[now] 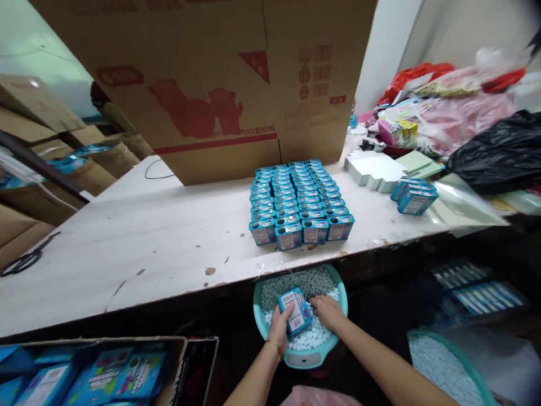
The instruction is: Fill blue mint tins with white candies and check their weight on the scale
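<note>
- Left hand (279,330): fingers clasped on a blue box (296,311), thumb against its pale printed panel; thin bracelet (274,343) at the wrist.
- Blue box: held tilted over the teal basin (342,301), left of the right hand (328,311), printed panel facing up towards the camera.
- Right hand: over the basin, fingertips down among the white pellets (311,339). Cannot tell whether the fingers are closed on any.
- Basin: rounded, below the front edge of the white table (160,231); pellets spread across its inside, partly hidden by hands and box.
- Table, middle: block of matching boxes (302,206), four columns running back from near the front edge; nearest ones show their pale panels.
- Behind the block: large cardboard sheet (211,118), upright, red printing of bear-like figures.
- Table, right: small group of boxes (416,199), apart from the block; stack of white cards (374,170) behind and to their left; black plastic bag (501,149) further right.
- Lower left: open carton (182,361) holding blue packages (105,375).
- Lower right: second teal basin (480,379), also with small pale pieces (442,369); blurred, shape of pieces unclear.
- Table surface: scattered dark marks and chipped patches.
</note>
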`<state>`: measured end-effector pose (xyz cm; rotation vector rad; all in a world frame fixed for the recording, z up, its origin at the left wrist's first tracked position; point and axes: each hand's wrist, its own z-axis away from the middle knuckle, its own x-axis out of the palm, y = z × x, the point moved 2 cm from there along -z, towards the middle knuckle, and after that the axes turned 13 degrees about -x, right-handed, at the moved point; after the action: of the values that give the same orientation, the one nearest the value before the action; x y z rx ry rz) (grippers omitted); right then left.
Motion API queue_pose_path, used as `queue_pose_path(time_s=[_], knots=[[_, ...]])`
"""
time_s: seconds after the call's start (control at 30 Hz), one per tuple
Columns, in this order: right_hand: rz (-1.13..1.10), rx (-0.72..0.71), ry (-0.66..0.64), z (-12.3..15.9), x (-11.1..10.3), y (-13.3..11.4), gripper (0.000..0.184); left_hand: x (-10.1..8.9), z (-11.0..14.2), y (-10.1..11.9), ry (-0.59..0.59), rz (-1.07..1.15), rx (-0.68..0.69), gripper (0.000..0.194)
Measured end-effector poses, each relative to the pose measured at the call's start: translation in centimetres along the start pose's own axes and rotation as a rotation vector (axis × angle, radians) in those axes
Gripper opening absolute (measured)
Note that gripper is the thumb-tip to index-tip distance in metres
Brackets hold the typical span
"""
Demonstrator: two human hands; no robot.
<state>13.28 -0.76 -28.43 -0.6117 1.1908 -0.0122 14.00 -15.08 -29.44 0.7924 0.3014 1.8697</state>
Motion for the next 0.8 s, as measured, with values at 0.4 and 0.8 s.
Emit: queue_pose_path(time_s=[0.4, 0.8], knots=[[-0.242, -0.012, 0.044, -0.3, -2.5, 1.1, 0.029, -3.7, 5.1, 5.3, 0.002, -0.354, 0.344, 0.043], [-0.114, -0.230, -0.019, 2.6, -12.7, -2.8, 0.022, -2.4, 3.2, 5.5, 0.151, -0.886, 0.681, 0.034]])
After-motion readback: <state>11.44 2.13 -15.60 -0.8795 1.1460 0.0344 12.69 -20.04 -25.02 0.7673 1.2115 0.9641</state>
